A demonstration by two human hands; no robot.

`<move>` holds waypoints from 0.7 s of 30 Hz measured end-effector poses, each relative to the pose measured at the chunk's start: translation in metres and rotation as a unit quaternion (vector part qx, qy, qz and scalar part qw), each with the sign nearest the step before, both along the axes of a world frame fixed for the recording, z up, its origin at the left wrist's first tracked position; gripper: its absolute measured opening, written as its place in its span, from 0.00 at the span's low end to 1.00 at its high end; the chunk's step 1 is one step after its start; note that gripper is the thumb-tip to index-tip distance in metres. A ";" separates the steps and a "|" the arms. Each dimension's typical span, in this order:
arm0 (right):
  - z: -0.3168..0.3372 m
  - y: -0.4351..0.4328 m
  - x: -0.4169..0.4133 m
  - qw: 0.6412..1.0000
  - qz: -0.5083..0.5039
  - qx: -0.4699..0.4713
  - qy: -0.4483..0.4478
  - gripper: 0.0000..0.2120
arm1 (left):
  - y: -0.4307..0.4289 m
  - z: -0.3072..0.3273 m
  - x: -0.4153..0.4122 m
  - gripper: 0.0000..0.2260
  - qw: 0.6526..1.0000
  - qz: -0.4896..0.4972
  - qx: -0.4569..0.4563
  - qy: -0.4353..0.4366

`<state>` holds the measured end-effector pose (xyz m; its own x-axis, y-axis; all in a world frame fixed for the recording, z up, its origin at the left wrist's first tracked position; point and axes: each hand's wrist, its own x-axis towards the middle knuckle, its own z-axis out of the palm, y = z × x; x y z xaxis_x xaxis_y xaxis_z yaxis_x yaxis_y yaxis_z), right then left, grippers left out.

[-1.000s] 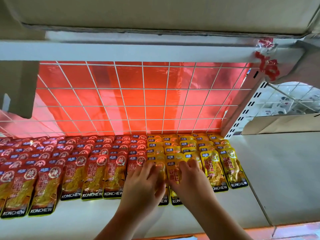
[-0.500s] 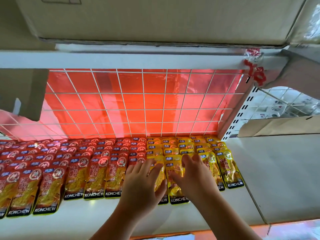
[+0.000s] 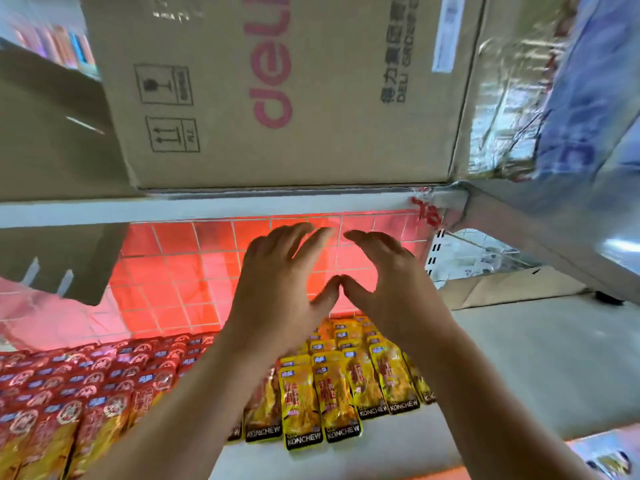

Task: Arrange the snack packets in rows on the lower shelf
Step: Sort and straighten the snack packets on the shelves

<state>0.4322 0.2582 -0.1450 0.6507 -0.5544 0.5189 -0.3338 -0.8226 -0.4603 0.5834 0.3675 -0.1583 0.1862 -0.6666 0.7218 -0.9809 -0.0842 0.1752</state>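
Observation:
Yellow KONCHEW snack packets (image 3: 332, 393) lie in overlapping rows on the white lower shelf (image 3: 540, 368), right of several rows of red packets (image 3: 79, 389). My left hand (image 3: 277, 289) and my right hand (image 3: 391, 289) are raised above the packets, side by side, thumbs touching, fingers spread and slightly bent. Neither hand holds anything. My forearms cover part of the middle rows.
A cardboard box marked "deli" (image 3: 277, 91) sits on the upper shelf (image 3: 207, 206) just above my hands. A red panel with white wire grid (image 3: 180, 271) backs the shelf. The shelf's right part shows bare white. Another cardboard piece (image 3: 502, 289) lies at the back right.
Both hands have lifted off the yellow packets and risen toward the upper shelf edge. The view has tilted upward, showing more of the cardboard box.

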 end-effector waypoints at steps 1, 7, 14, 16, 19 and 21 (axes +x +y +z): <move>0.010 0.000 -0.007 1.000 -0.003 -0.009 -0.010 0.30 | -0.001 0.012 -0.004 0.29 1.000 -0.013 -0.004 -0.005; 0.074 -0.001 -0.064 0.995 -0.029 -0.071 -0.069 0.27 | -0.016 0.077 -0.046 0.28 0.996 -0.075 -0.034 -0.028; 0.127 -0.026 -0.162 0.988 -0.080 -0.107 -0.071 0.26 | -0.040 0.128 -0.135 0.27 0.983 -0.182 -0.032 0.007; 0.135 -0.037 -0.197 0.989 -0.100 -0.099 -0.054 0.26 | -0.051 0.140 -0.162 0.27 0.979 -0.203 -0.004 0.013; 0.140 -0.056 -0.254 0.990 -0.108 -0.081 -0.038 0.27 | -0.069 0.154 -0.207 0.27 0.972 -0.231 0.027 0.031; 0.140 -0.067 -0.297 0.991 -0.114 -0.069 -0.014 0.27 | -0.081 0.161 -0.242 0.25 0.968 -0.244 0.043 0.036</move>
